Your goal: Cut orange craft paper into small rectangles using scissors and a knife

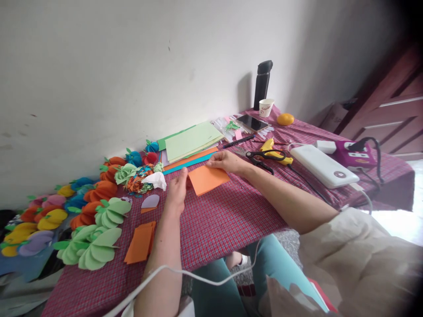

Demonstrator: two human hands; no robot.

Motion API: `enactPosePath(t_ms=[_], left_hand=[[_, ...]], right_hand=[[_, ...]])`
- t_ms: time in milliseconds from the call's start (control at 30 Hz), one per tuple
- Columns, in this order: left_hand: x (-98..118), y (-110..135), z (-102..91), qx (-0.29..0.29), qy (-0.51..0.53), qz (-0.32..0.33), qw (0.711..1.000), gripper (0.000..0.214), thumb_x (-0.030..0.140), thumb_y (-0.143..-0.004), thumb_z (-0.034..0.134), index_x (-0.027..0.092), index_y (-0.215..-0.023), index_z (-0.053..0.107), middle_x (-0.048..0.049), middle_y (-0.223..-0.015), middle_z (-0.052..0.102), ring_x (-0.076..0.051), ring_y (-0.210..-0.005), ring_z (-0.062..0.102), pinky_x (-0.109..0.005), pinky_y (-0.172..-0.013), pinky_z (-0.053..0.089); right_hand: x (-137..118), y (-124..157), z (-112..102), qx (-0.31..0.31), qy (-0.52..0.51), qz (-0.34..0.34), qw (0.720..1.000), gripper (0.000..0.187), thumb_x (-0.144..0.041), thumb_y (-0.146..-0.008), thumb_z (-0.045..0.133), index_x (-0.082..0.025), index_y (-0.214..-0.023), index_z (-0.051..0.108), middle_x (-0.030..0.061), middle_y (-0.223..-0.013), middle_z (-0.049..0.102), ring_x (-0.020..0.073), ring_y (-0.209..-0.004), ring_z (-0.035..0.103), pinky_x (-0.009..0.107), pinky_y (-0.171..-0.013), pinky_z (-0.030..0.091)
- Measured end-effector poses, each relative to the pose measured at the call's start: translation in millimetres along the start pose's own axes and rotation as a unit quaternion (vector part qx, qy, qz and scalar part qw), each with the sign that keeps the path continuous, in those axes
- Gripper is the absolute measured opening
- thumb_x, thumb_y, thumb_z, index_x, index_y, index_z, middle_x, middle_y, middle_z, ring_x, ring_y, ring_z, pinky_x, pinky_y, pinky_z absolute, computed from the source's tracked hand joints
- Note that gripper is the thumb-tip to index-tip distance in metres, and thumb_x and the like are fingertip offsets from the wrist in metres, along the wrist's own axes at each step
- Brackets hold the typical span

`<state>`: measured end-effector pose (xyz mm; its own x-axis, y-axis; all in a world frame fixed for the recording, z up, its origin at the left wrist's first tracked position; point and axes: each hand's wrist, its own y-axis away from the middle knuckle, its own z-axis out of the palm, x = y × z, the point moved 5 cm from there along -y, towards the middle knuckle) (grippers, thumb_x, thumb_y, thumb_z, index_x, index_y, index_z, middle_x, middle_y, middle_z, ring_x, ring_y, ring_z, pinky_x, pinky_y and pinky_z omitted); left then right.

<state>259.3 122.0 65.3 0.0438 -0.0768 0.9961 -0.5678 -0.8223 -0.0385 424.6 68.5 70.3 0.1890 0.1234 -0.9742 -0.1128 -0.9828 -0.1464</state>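
Observation:
A rectangular piece of orange paper [209, 180] is held above the checked tablecloth, between my two hands. My right hand [226, 162] pinches its far edge with thumb and fingertips. At the paper's left edge is my left hand [178, 190], thumb raised and fingers curled at the edge, partly hidden behind it. A stack of cut orange paper pieces [140, 243] lies left of my left forearm. Just beyond it sits a small lilac rounded paper piece [150, 201] over an orange one. Black-handled scissors [264, 156] lie near my right forearm.
Paper pumpkins [102, 191] in several colours crowd the table's left side. Green paper sheets [193, 140] lie against the wall. To the right are a yellow glue gun [269, 147], white power bank [324, 166], purple power strip [355, 155], phone [253, 123], paper cup [266, 108] and black bottle [262, 86]. A white cable [211, 281] crosses my lap.

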Motion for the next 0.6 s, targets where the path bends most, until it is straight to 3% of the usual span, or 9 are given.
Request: enactPosePath(t_ms=[100, 267, 433, 600], left_hand=[[4.1, -1.1, -2.4, 0.014, 0.037, 0.013, 0.999, 0.049, 0.055, -0.073, 0.048, 0.013, -0.091, 0.064, -0.0105, -0.086, 0.067, -0.021, -0.082, 0.061, -0.030, -0.073, 0.044], [10.3, -0.6, -5.1, 0.061, 0.031, 0.054, 0.996, 0.047, 0.053, -0.072, 0.051, 0.014, -0.095, 0.062, -0.0083, -0.088, 0.067, -0.021, -0.086, 0.061, -0.031, -0.079, 0.043], [-2.7, -1.5, -2.4, 0.017, 0.034, -0.028, 0.999, 0.052, 0.058, -0.070, 0.050, 0.012, -0.092, 0.065, -0.0109, -0.080, 0.068, -0.024, -0.083, 0.061, -0.033, -0.074, 0.045], [-5.7, -1.4, -0.5, -0.021, -0.007, -0.011, 1.000, 0.047, 0.052, -0.068, 0.057, 0.011, -0.089, 0.066, -0.0092, -0.079, 0.067, -0.022, -0.074, 0.060, -0.030, -0.065, 0.044]], right_hand=[[1.7, -2.1, -5.5, 0.023, -0.044, -0.005, 0.999, 0.028, -0.041, -0.069, 0.060, -0.013, -0.070, 0.055, 0.0005, -0.065, 0.055, 0.0075, -0.055, 0.046, 0.021, -0.051, 0.036], [-1.7, -1.1, -3.2, 0.028, -0.016, -0.027, 0.999, 0.029, -0.041, -0.068, 0.061, -0.012, -0.071, 0.055, -0.0002, -0.064, 0.054, 0.0074, -0.054, 0.045, 0.020, -0.050, 0.034], [-6.4, 1.3, 3.9, 0.009, 0.054, -0.050, 0.997, 0.030, -0.042, -0.069, 0.059, -0.012, -0.073, 0.059, -0.0005, -0.063, 0.054, 0.0072, -0.054, 0.044, 0.020, -0.049, 0.033], [-7.6, 3.6, 7.7, -0.008, 0.080, -0.049, 0.996, 0.029, -0.040, -0.071, 0.057, -0.012, -0.076, 0.060, 0.0006, -0.064, 0.055, 0.0075, -0.054, 0.045, 0.019, -0.049, 0.034]])
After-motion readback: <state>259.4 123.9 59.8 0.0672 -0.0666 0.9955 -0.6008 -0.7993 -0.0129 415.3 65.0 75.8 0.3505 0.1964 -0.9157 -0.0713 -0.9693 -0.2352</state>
